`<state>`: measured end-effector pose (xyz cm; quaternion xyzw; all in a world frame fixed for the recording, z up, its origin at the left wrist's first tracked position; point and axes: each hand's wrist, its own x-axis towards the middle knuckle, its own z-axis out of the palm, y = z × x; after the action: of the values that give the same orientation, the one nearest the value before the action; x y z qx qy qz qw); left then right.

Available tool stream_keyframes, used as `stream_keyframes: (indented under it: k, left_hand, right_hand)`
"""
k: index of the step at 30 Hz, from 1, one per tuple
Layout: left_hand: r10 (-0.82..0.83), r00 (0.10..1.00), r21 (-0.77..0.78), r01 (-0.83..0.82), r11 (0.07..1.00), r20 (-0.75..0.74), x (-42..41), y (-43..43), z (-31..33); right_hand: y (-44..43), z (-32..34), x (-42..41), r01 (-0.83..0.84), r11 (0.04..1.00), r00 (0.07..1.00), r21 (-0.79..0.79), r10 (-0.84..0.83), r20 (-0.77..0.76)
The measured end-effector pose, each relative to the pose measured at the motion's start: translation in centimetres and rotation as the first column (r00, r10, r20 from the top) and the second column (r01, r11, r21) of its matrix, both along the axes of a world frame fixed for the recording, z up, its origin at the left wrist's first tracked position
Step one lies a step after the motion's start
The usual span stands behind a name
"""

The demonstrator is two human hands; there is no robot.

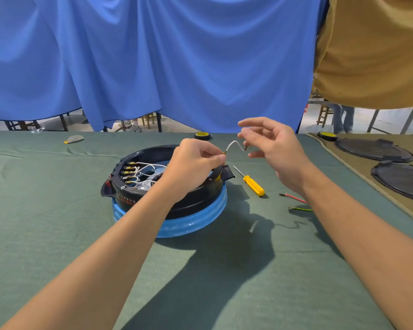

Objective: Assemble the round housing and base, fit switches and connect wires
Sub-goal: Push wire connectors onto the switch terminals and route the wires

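A round black housing sits on a ribbed blue base in the middle of the green table. Inside its left wall are several brass terminals with white wires looped between them. My left hand is above the housing and pinches one brass end of a short bent white wire. My right hand hovers at the wire's other end with fingers spread; its fingertips are near that end, and whether they touch it is unclear.
A yellow-handled screwdriver lies right of the housing. A red wire and a green wire lie beyond it. Two black round covers rest on a tan mat at right. Tape rolls sit at the far edge.
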<state>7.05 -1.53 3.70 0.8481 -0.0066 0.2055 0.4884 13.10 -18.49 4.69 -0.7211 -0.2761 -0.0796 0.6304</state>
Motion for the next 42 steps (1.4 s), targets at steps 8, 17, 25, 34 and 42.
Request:
stream_keyframes:
  k: [8,17,25,34,42]
  left_hand:
    - [0.036,0.993,-0.013,-0.035,0.999,0.111,-0.9,0.5,1.4]
    - [0.069,0.988,-0.053,-0.062,0.997,0.141,-1.7,3.4,2.9]
    - [0.37,0.894,-0.133,-0.347,0.928,0.251,-2.9,10.0,0.9]
    - [0.52,0.847,-0.384,-0.447,0.808,0.108,-3.3,13.2,-4.5]
    - [0.453,0.884,-0.449,-0.361,0.817,0.114,-3.3,12.6,-5.8]
  right_hand:
    - [1.6,1.3,-2.0,0.137,0.939,0.947,-0.315,-0.031,0.321]
    - [5.4,2.5,-2.4,0.146,0.92,0.928,-0.364,0.0,0.373]
    - [8.3,2.0,-2.8,0.05,0.914,0.962,-0.402,0.063,0.265]
    - [12.3,1.9,-3.5,-0.024,0.851,0.962,-0.525,0.162,0.218]
    - [15.5,1.7,-3.5,-0.061,0.787,0.96,-0.614,0.214,0.178]
